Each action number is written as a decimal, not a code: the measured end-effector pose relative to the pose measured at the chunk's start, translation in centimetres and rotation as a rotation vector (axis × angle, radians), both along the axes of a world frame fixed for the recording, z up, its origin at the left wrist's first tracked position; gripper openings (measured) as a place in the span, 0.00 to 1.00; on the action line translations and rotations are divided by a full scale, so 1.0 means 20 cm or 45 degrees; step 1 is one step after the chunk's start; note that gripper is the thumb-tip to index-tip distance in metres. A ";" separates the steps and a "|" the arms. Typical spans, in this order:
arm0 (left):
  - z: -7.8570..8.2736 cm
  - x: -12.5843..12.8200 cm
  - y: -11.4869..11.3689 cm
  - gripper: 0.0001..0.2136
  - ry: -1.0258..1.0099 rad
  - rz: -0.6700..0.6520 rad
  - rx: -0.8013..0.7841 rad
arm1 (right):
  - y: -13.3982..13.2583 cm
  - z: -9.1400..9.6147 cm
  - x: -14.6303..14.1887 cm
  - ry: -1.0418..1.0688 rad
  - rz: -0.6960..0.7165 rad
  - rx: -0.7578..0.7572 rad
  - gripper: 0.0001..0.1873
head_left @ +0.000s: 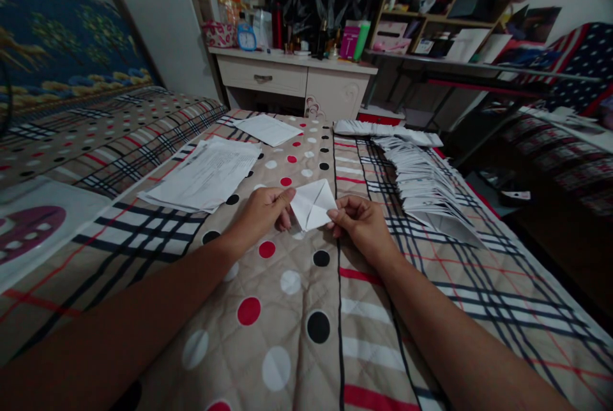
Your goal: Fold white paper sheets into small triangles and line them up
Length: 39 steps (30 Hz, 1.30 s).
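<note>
A small folded white paper (313,204) is held just above the quilted bedcover (287,334) between both my hands. My left hand (261,213) pinches its left edge with thumb and fingers closed. My right hand (359,223) pinches its right corner, fingers curled. To the right, a long overlapping row of several folded white papers (426,187) runs away from me along the plaid part of the cover.
A stack of flat printed sheets (205,175) lies to the left, with another sheet (268,129) farther back. A white drawer cabinet (292,82) with bottles and a blue clock (246,37) stands beyond the bed. Shelves and a desk (469,66) are at the right.
</note>
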<state>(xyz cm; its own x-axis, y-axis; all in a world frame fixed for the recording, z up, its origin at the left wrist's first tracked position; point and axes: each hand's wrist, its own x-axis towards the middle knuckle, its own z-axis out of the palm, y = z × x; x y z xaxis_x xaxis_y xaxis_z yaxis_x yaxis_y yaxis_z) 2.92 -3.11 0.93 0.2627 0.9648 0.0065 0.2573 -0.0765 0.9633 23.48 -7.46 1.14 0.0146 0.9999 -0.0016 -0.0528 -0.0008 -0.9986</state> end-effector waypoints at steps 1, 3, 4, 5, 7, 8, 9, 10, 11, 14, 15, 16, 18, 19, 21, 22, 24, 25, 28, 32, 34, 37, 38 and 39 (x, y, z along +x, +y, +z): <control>0.00 -0.01 0.01 0.21 -0.009 0.046 0.043 | 0.00 0.00 0.00 0.008 -0.014 0.012 0.15; -0.01 -0.02 0.02 0.19 0.028 0.126 0.175 | 0.00 0.00 0.00 0.018 -0.062 0.039 0.16; -0.01 -0.02 0.01 0.18 0.092 0.157 0.282 | 0.00 0.01 -0.01 0.016 -0.091 0.050 0.17; 0.00 -0.03 0.01 0.16 0.184 0.180 0.424 | 0.00 0.01 -0.01 0.012 -0.122 0.060 0.18; 0.01 -0.02 -0.02 0.13 0.410 0.174 0.764 | -0.01 0.02 -0.02 -0.007 -0.170 0.082 0.19; 0.02 -0.02 -0.04 0.13 0.525 0.142 0.938 | -0.01 0.02 -0.02 -0.023 -0.183 0.097 0.20; 0.04 -0.01 -0.06 0.13 0.639 0.076 1.082 | -0.01 0.02 -0.03 -0.041 -0.188 0.112 0.20; 0.05 0.00 -0.08 0.15 0.751 0.012 1.192 | -0.02 0.01 -0.03 -0.059 -0.186 0.130 0.19; 0.06 0.01 -0.10 0.15 0.856 -0.037 1.276 | -0.02 0.01 -0.04 -0.078 -0.181 0.149 0.19; 0.08 0.04 -0.13 0.12 1.106 -0.104 1.376 | -0.04 0.00 -0.05 -0.139 -0.142 0.220 0.17; 0.08 0.05 -0.13 0.11 1.159 -0.110 1.373 | -0.04 -0.01 -0.06 -0.161 -0.121 0.247 0.16; 0.08 0.05 -0.13 0.09 1.197 -0.112 1.357 | -0.05 -0.01 -0.06 -0.181 -0.099 0.272 0.16; 0.07 0.05 -0.13 0.05 1.216 -0.120 1.294 | -0.06 0.00 -0.07 -0.197 -0.045 0.310 0.16; 0.06 0.05 -0.12 0.04 1.190 -0.123 1.245 | -0.06 0.00 -0.07 -0.187 -0.026 0.326 0.16; 0.04 0.04 -0.10 0.07 1.041 -0.099 1.119 | -0.06 0.00 -0.07 -0.151 -0.064 0.375 0.17; 0.04 0.04 -0.09 0.09 0.921 -0.067 1.030 | -0.05 0.01 -0.07 -0.144 -0.129 0.407 0.18; 0.03 0.04 -0.07 0.13 0.626 -0.011 0.774 | -0.04 0.00 -0.06 -0.162 -0.290 0.446 0.21; 0.03 0.04 -0.06 0.13 0.474 -0.007 0.620 | -0.03 0.00 -0.06 -0.173 -0.341 0.438 0.23; 0.03 0.05 -0.05 0.13 0.147 -0.118 0.222 | 0.00 -0.02 -0.06 -0.100 -0.261 0.320 0.28; 0.03 0.07 -0.06 0.13 0.063 -0.257 -0.006 | 0.00 -0.02 -0.06 0.060 -0.089 0.231 0.28; 0.03 0.07 -0.06 0.12 0.001 -0.237 -0.044 | -0.01 -0.01 -0.06 0.057 -0.088 0.197 0.25; 0.02 0.07 -0.04 0.16 -0.135 -0.120 0.007 | -0.01 -0.01 -0.05 -0.001 -0.038 0.105 0.18; 0.01 0.06 -0.03 0.17 -0.152 -0.080 0.035 | -0.01 -0.01 -0.05 -0.025 -0.013 0.084 0.16; 0.01 0.06 -0.02 0.19 -0.150 -0.053 0.057 | -0.01 -0.02 -0.05 -0.055 0.009 0.077 0.15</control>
